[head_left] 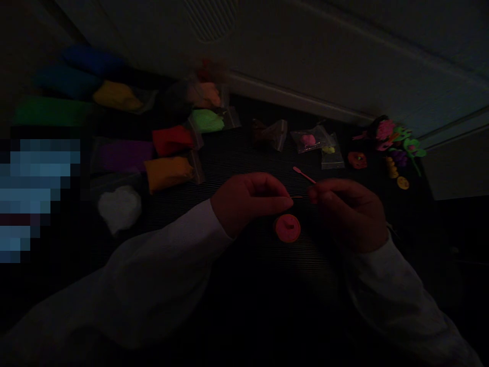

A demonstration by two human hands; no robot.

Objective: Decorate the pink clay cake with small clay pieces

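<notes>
Dim light, but the left hand (254, 199) pinches what looks like a thin strand (297, 197); the right hand (349, 211) grips a pink stick (304, 174), flattened end outward; and there, just below the left fingertips, the round pink disc (284, 233) lies on the desk (237, 158).

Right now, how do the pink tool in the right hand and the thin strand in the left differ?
Shape: the pink tool has a widened tip; the thin strand shows none.
Thickness: the tool's visible part looks thicker than the strand's.
Pose: the tool slants up and leftward from the right hand; the strand points rightward, nearly level, from the left hand.
Shared: both look reddish in this dim light and are held at the fingertips.
</notes>
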